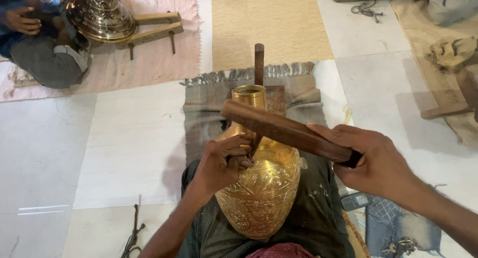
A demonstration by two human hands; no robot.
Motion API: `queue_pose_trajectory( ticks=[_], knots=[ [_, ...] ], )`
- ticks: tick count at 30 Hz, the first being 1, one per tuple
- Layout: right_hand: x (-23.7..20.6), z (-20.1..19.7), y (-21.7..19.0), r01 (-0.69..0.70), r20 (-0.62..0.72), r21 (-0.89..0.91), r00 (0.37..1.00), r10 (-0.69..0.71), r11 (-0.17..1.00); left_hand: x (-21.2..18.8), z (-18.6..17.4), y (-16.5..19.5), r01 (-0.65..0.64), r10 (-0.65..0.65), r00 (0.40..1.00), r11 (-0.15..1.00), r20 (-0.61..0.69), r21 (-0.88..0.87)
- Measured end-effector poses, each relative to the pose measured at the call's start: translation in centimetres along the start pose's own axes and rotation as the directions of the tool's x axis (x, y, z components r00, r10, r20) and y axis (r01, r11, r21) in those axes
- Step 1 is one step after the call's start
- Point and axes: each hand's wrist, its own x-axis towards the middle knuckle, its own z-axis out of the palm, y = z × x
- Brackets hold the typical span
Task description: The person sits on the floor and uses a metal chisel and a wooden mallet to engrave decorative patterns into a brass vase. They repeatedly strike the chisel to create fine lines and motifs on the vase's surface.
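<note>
A brass vase (264, 188) with engraved patterns lies across my lap, its neck pointing away from me. My left hand (221, 163) rests on its upper left side, fingers pinched around a thin chisel (254, 147) whose tip touches the metal. My right hand (376, 161) grips one end of a wooden mallet stick (284, 130), which is held slantwise above the vase's shoulder and over the chisel.
A grey fringed mat (209, 103) and a wooden rest (259, 64) lie beyond the vase. At top left another person's hand (20, 20) is near a second engraved brass vessel (102, 14) on a wooden stand. A phone (354, 201) lies by my right knee.
</note>
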Motion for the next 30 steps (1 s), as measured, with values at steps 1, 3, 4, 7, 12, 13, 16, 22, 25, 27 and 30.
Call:
queue_pose_trajectory(
  ticks=[1, 3, 4, 7, 12, 13, 16, 22, 25, 27, 30],
  knots=[
    [0.0, -0.1, -0.3, 0.088, -0.039, 0.174, 0.996, -0.082, 0.981, 0.1, -0.2, 0.0, -0.042, 0.042, 0.999, 0.999, 0.003, 0.008],
    [0.0, -0.1, -0.9, 0.262, -0.158, 0.494, 0.965, -0.211, 0.829, 0.3, -0.5, -0.1, -0.127, 0.126, 0.992, 0.992, 0.020, 0.026],
    [0.0, -0.2, -1.2, 0.179, -0.088, 0.332, 0.983, -0.158, 0.926, 0.2, -0.5, -0.1, -0.110, 0.109, 0.994, 0.994, 0.023, 0.021],
    [0.1, -0.3, -1.8, 0.161, -0.069, 0.169, 0.986, -0.152, 0.972, -0.1, -0.3, -0.4, -0.073, 0.072, 0.997, 0.997, -0.011, -0.009],
    [0.3, -0.3, -1.9, -0.047, 0.026, -0.146, 0.998, 0.052, 0.988, 0.1, -0.4, -1.0, -0.042, 0.042, 0.999, 0.999, 0.005, 0.003],
    [0.3, -0.2, -1.9, 0.047, -0.021, 0.066, 0.999, -0.046, 0.997, 0.2, -0.7, -1.1, -0.081, 0.081, 0.997, 0.997, 0.010, 0.013],
    [0.5, 0.0, -1.8, 0.196, -0.121, 0.301, 0.979, -0.166, 0.933, 0.4, -0.9, -1.3, -0.144, 0.143, 0.989, 0.990, 0.029, 0.013],
    [0.6, 0.2, -1.7, 0.230, -0.127, 0.333, 0.972, -0.198, 0.915, -0.3, -0.4, -1.5, -0.031, 0.031, 0.999, 0.999, -0.040, 0.016],
    [0.7, 0.2, -1.6, 0.069, -0.023, 0.093, 0.997, -0.067, 0.993, 0.0, -1.0, -1.9, -0.071, 0.071, 0.997, 0.997, 0.018, 0.032],
    [0.7, 0.3, -1.6, 0.273, -0.200, 0.409, 0.958, -0.206, 0.871, 0.2, -1.2, -1.9, -0.181, 0.185, 0.982, 0.978, 0.039, -0.101],
    [0.6, 0.3, -1.8, 0.149, -0.060, 0.004, 0.987, -0.148, 0.989, 0.0, -1.1, -1.6, -0.049, 0.047, 0.998, 0.997, 0.039, 0.061]
  ],
)
